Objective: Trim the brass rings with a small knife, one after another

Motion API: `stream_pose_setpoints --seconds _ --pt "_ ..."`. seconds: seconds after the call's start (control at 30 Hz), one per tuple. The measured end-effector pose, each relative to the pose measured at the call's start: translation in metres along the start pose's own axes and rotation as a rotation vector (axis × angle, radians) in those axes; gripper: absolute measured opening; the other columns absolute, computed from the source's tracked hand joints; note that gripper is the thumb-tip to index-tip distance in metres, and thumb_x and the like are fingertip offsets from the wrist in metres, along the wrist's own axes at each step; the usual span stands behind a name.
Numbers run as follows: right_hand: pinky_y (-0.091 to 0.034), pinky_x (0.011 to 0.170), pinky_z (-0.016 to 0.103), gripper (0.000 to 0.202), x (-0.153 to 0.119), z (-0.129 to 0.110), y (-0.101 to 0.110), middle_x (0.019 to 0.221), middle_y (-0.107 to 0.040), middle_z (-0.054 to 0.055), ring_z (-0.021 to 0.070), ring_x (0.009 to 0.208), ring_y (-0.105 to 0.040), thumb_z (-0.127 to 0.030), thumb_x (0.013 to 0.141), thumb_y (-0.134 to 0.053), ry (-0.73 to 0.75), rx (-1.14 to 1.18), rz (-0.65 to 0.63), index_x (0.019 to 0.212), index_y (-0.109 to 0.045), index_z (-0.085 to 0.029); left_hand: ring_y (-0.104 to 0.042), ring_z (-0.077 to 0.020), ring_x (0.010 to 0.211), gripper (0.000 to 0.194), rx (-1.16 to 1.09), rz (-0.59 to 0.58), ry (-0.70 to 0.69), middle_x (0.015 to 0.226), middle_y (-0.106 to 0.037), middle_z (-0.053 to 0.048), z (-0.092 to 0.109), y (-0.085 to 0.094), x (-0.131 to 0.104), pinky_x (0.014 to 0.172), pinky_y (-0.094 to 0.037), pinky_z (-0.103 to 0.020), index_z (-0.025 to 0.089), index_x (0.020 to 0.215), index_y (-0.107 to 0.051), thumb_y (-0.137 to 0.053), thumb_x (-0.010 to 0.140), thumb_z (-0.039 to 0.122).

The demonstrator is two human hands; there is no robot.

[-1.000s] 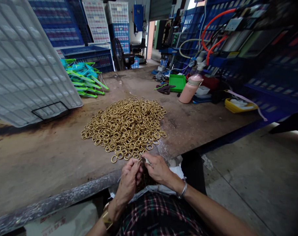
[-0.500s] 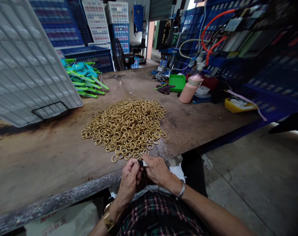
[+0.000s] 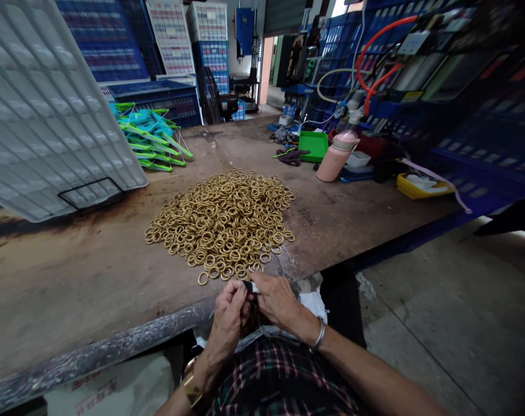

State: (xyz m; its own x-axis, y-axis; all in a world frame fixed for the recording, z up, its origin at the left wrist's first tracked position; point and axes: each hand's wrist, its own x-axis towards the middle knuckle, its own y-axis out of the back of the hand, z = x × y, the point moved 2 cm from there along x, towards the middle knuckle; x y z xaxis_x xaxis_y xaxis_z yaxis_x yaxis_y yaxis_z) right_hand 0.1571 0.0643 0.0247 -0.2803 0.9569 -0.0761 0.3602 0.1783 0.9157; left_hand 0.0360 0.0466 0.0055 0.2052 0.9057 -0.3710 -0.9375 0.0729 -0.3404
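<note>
A wide heap of brass-coloured rings (image 3: 228,219) lies on the brown table (image 3: 93,277). Just in front of the heap, at the table's near edge, my left hand (image 3: 230,309) is closed, thumb and fingers pinched at a small dark piece. My right hand (image 3: 276,299) is closed beside it, with a bit of white material (image 3: 255,288) at its fingertips. The two hands nearly touch. What exactly they hold is too small to name. Below them, more rings show dimly in the lap, partly hidden by the hands.
A white crate (image 3: 63,115) leans at the left, beside green and turquoise hangers (image 3: 154,138). Toward the back right are a green tray (image 3: 313,146), a pink bottle (image 3: 335,159) and a yellow tray (image 3: 422,186). Blue crates (image 3: 214,55) stand behind the table.
The view has shifted very slightly. Both hands keep the same pinched pose at the same place.
</note>
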Motion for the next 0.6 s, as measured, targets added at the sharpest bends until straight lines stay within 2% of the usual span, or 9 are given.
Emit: stream_pose_setpoints --seconds 0.07,0.17,0.27,0.33,0.43,0.53,0.6 --pt "-0.029 0.057 0.026 0.026 0.002 0.006 0.002 0.081 -0.067 0.005 0.0164 0.068 -0.059 -0.010 0.076 -0.040 -0.010 -0.017 -0.029 0.095 -0.055 -0.017 -0.025 -0.0044 0.039 0.038 0.029 -0.003 -0.017 0.045 -0.034 0.009 0.004 -0.003 -0.005 0.039 -0.018 -0.018 0.018 0.070 -0.049 -0.058 0.073 0.055" --pt "-0.029 0.056 0.026 0.026 0.005 0.021 0.007 0.076 -0.066 0.006 0.0166 0.064 -0.058 -0.009 0.074 -0.040 -0.065 -0.042 -0.024 0.094 -0.055 -0.016 -0.028 -0.0039 0.040 0.036 0.031 -0.070 -0.038 0.048 -0.039 0.008 0.011 -0.010 -0.014 0.040 -0.021 -0.018 0.018 0.068 -0.051 -0.061 0.073 0.052" --pt "-0.031 0.059 0.025 0.026 0.008 0.035 0.011 0.080 -0.066 0.006 0.0163 0.067 -0.058 -0.009 0.075 -0.040 -0.094 -0.003 0.095 0.095 -0.055 -0.017 -0.032 -0.0035 0.041 0.032 -0.094 -0.110 0.022 0.057 -0.049 0.005 0.015 -0.014 -0.016 0.039 -0.023 -0.017 0.018 0.070 -0.052 -0.063 0.072 0.048" --pt "-0.032 0.061 0.025 0.023 0.011 0.039 0.013 0.082 -0.066 0.005 0.0163 0.072 -0.059 -0.010 0.078 -0.041 -0.131 0.018 0.165 0.095 -0.054 -0.018 -0.036 -0.0031 0.043 0.032 -0.184 -0.083 0.078 0.067 -0.055 0.003 0.015 -0.014 -0.013 0.037 -0.023 -0.016 0.017 0.073 -0.053 -0.065 0.071 0.047" --pt "-0.033 0.063 0.025 0.014 0.016 0.038 0.012 0.088 -0.066 0.006 0.0171 0.077 -0.060 -0.020 0.085 -0.043 -0.192 0.010 0.188 0.095 -0.053 -0.018 -0.044 -0.0038 0.049 0.033 -0.266 -0.015 0.126 0.078 -0.060 -0.001 0.011 -0.011 -0.006 0.038 -0.026 -0.015 0.016 0.075 -0.053 -0.069 0.068 0.044" --pt "-0.033 0.064 0.026 0.014 0.019 0.032 0.010 0.095 -0.065 0.006 0.0178 0.081 -0.059 -0.028 0.087 -0.046 -0.216 -0.026 0.165 0.096 -0.052 -0.019 -0.048 -0.0057 0.050 0.030 -0.302 0.008 0.131 0.075 -0.061 -0.002 0.011 -0.008 -0.004 0.038 -0.030 -0.015 0.016 0.074 -0.053 -0.070 0.067 0.039" --pt "-0.033 0.064 0.026 0.014 0.020 0.029 0.009 0.097 -0.064 0.007 0.0181 0.083 -0.059 -0.027 0.086 -0.047 -0.223 -0.047 0.148 0.096 -0.052 -0.019 -0.050 -0.0069 0.051 0.027 -0.342 -0.001 0.142 0.071 -0.061 0.000 0.012 -0.006 -0.003 0.038 -0.032 -0.016 0.017 0.080 -0.055 -0.070 0.066 0.035"
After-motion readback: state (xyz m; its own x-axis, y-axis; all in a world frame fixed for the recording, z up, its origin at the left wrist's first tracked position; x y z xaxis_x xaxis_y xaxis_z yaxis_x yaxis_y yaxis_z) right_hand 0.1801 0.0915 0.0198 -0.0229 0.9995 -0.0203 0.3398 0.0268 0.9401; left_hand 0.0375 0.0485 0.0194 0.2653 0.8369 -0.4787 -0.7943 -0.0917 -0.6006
